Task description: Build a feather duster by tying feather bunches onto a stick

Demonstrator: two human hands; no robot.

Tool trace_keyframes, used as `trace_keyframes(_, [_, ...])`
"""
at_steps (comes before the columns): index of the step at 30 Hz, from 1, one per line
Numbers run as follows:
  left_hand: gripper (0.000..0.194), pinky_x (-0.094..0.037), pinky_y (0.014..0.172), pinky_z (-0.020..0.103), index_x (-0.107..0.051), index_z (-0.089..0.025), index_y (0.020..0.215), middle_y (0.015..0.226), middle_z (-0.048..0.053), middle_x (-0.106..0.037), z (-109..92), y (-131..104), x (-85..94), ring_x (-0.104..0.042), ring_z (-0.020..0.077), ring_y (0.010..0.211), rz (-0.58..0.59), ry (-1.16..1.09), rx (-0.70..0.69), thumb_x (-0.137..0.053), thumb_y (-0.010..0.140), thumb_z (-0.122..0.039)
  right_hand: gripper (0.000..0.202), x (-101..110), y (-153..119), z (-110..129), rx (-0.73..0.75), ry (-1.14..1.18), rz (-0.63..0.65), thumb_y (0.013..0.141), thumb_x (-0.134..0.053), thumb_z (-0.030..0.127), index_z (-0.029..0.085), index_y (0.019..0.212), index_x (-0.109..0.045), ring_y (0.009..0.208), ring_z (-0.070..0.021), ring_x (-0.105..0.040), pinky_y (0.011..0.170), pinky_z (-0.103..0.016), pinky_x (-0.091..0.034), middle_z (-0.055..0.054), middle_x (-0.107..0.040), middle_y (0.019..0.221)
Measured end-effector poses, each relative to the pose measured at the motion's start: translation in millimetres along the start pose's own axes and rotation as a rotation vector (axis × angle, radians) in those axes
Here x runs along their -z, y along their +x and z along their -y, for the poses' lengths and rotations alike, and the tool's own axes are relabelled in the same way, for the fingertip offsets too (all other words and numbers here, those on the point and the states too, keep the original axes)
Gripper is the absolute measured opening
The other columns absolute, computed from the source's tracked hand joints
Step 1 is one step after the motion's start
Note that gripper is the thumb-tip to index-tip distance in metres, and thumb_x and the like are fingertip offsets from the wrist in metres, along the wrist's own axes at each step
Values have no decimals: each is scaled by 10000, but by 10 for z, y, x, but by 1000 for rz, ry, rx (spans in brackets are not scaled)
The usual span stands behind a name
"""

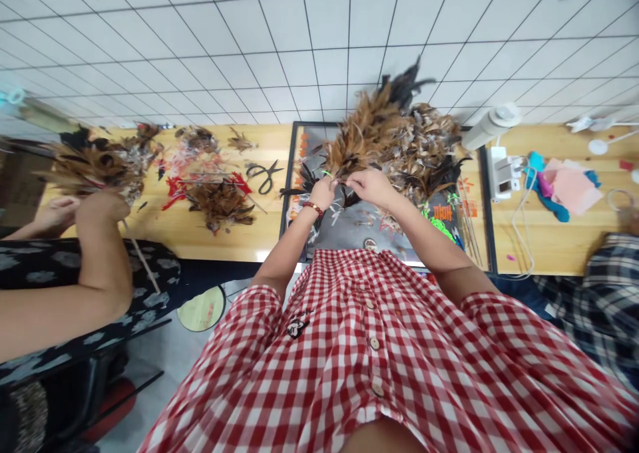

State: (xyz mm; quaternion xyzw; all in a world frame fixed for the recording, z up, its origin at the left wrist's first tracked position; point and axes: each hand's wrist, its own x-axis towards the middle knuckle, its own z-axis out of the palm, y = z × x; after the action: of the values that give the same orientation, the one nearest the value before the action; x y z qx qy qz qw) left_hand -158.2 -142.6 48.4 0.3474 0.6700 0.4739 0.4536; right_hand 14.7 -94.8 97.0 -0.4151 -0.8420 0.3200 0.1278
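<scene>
Brown feathers dominate. Clock centred between the two hands, 12 at the wall. The brown feather bundle (pixel 367 127) runs from the hands out to 1, black tips furthest away; probably angled so its base faces the person. Left hand (pixel 323 192) is closed at that base, seemingly steadying it. Right hand (pixel 372 187) is right beside it, fingers drawn into a narrow pinch; can't tell if anything is between them, too small. Both work low over the dark framed mat (pixel 357 230), likely so scraps land there. Loose feather pile (pixel 424 137) at 2, on the mat, presumably for easy reach. Bright green strands (pixel 442 229) at 4, thin sticks (pixel 469 223) just beyond, lying lengthwise, maybe to stay out of the elbow's way. Scissors (pixel 266 177) at 9, off the mat, blades pointing away from the co-worker's hands (pixel 102 207) further out.
</scene>
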Motion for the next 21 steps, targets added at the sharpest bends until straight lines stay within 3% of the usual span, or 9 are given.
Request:
trace_keyframes(3, [375, -295, 614, 224, -469, -209, 596, 536, -38, -359, -74, -109, -26, -454, 162, 605, 99, 113, -26, -687, 778, 35, 272, 223, 137, 153, 122, -321, 45, 947, -544, 307, 189, 973, -787, 1001, -274, -684, 837, -339, -447, -105, -766, 1010])
trace_keyframes(7, [214, -328, 650, 228, -565, -178, 769, 594, -42, -375, -164, -310, 0, -533, 182, 640, 214, 338, -131, -714, 781, -25, 248, 285, 436, 149, 197, -429, 106, 929, -594, 285, 152, 1003, -790, 1056, -304, -672, 855, -351, -464, -143, -756, 1092])
trace_keyframes(9, [161, -355, 668, 229, -627, -153, 931, 642, -28, -413, -184, -398, 44, -578, 197, 672, 240, 484, -220, -693, 809, -71, 209, 216, 569, 73, 166, -438, 144, 899, -654, 288, 154, 971, -797, 1031, -302, -675, 846, -343, -478, -140, -765, 1023])
trace_keyframes(12, [291, -388, 679, 238, -656, -152, 1122, 686, 0, -459, -180, -474, 112, -613, 209, 689, 275, 602, -308, -639, 838, -94, 142, 40, 700, -33, 89, -382, 178, 836, -758, 321, 201, 892, -808, 987, -280, -681, 839, -325, -495, -96, -764, 882])
trace_keyframes(16, [189, -410, 693, 251, -671, -161, 983, 666, -8, -436, -200, -450, 198, -585, 187, 642, 354, 540, -319, -659, 817, -71, 161, -125, 812, -145, 26, -252, 140, 773, -831, 366, 216, 827, -811, 1000, -270, -689, 884, -328, -504, -65, -756, 831])
trace_keyframes(18, [131, -416, 709, 260, -656, -158, 897, 652, -10, -434, -250, -397, 288, -587, 192, 652, 363, 468, -304, -703, 800, -82, 116, -83, 836, -287, -26, -210, 172, 783, -810, 311, 195, 800, -808, 968, -259, -697, 895, -332, -508, -60, -752, 806])
trace_keyframes(21, [192, -441, 741, 279, -680, -151, 936, 675, 32, -526, -353, -302, 546, -657, 241, 766, 321, 441, -272, -742, 764, -94, 65, 166, 709, -698, -208, -123, 336, 777, -768, 200, 159, 728, -785, 829, -230, -689, 845, -325, -529, -46, -728, 707])
